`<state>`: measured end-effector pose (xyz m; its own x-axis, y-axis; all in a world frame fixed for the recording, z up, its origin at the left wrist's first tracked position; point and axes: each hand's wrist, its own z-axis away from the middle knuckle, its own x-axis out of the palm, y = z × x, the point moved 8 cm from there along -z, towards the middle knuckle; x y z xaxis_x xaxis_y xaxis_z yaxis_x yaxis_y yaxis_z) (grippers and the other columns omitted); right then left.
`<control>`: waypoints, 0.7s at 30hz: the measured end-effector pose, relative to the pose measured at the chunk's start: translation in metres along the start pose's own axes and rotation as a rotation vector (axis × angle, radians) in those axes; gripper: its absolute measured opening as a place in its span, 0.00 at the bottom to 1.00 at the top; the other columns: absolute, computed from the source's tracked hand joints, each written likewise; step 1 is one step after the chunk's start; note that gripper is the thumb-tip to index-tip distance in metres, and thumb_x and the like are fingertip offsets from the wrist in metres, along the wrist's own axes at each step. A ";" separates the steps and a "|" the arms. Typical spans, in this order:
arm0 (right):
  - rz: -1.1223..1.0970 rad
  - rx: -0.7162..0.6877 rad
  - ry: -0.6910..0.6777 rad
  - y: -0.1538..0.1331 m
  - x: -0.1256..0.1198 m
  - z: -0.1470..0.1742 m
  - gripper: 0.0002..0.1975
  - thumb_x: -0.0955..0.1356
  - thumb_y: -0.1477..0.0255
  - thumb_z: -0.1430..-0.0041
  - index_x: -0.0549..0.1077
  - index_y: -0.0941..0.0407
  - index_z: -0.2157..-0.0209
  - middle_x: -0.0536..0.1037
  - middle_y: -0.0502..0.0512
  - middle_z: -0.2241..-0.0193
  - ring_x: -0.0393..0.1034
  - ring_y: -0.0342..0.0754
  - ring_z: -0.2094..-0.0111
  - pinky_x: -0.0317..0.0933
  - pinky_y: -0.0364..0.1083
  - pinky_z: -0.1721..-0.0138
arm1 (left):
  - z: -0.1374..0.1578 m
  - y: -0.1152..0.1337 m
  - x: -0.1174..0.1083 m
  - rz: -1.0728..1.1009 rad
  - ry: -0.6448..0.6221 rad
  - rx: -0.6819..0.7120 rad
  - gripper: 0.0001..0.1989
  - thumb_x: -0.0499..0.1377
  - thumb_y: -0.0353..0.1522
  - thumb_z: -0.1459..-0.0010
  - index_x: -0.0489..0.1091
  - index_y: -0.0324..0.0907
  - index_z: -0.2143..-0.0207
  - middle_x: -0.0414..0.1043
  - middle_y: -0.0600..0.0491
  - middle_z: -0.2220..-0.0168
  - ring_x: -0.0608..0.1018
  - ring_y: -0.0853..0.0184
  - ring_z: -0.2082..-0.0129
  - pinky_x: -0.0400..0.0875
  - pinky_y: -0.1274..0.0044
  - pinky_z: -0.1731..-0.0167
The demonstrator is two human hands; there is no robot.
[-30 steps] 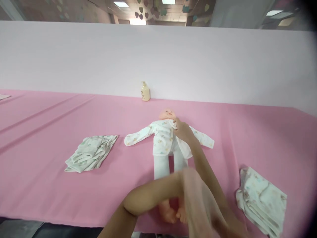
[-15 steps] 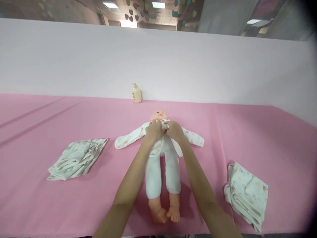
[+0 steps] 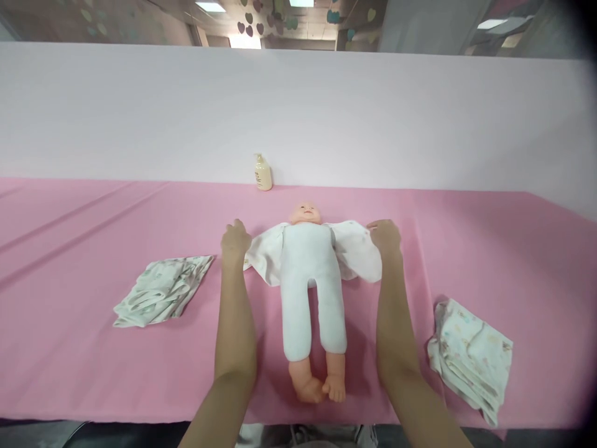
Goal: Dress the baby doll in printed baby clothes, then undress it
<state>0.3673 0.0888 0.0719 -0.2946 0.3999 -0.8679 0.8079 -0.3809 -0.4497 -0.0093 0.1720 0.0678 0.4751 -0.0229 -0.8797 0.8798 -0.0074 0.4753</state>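
A baby doll point(image 3: 309, 261) with a white cloth body lies on its back, head toward the wall. Its baby shirt point(image 3: 357, 249) is spread open, with one front panel laid out on each side and the sleeves mostly hidden. My left hand point(image 3: 236, 241) is closed at the outer edge of the left panel; its fingertips are partly hidden. On the other side, my right hand point(image 3: 386, 236) has its fingers bent onto the outer edge of the right panel.
A pink sheet point(image 3: 140, 373) covers the table. Folded printed baby clothes point(image 3: 163, 291) lie at the left, and another folded printed stack point(image 3: 473, 358) at the front right. Near the white wall point(image 3: 298, 118) stands a cream pump bottle point(image 3: 263, 173).
Both hands have moved apart from the doll's chest, one to each side. The shirt front has been opened outward, baring the white torso. The view has shifted slightly.
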 end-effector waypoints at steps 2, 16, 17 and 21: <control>-0.015 0.022 0.025 0.009 -0.021 0.007 0.19 0.60 0.79 0.44 0.76 0.57 0.54 0.72 0.64 0.52 0.69 0.53 0.53 0.62 0.50 0.54 | 0.006 -0.010 -0.001 -0.027 -0.008 -0.013 0.18 0.53 0.34 0.41 0.61 0.37 0.50 0.72 0.42 0.59 0.75 0.57 0.57 0.69 0.71 0.61; 0.106 0.038 0.018 0.080 -0.132 0.139 0.21 0.62 0.67 0.40 0.68 0.58 0.47 0.76 0.61 0.60 0.70 0.54 0.57 0.60 0.51 0.56 | 0.224 0.043 0.076 -0.043 -0.410 0.350 0.44 0.58 0.49 0.48 0.44 0.48 0.34 0.26 0.37 0.32 0.76 0.48 0.53 0.69 0.67 0.58; 0.136 0.074 -0.023 0.098 -0.124 0.153 0.21 0.62 0.67 0.40 0.68 0.59 0.47 0.76 0.62 0.59 0.70 0.54 0.57 0.60 0.49 0.56 | 0.238 0.042 0.078 -0.017 -0.417 0.357 0.43 0.59 0.48 0.48 0.45 0.50 0.34 0.23 0.38 0.32 0.76 0.49 0.53 0.69 0.66 0.58; 0.164 0.156 -0.309 0.154 -0.066 0.213 0.22 0.68 0.63 0.46 0.70 0.59 0.51 0.74 0.63 0.56 0.70 0.54 0.56 0.60 0.46 0.58 | 0.270 0.040 0.080 0.071 -0.350 0.397 0.39 0.59 0.47 0.48 0.49 0.51 0.36 0.27 0.42 0.32 0.72 0.49 0.47 0.69 0.67 0.56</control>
<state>0.4030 -0.1738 0.0153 -0.3272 0.0620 -0.9429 0.7766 -0.5509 -0.3057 0.0591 -0.0998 0.0211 0.4389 -0.3688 -0.8194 0.7394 -0.3698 0.5625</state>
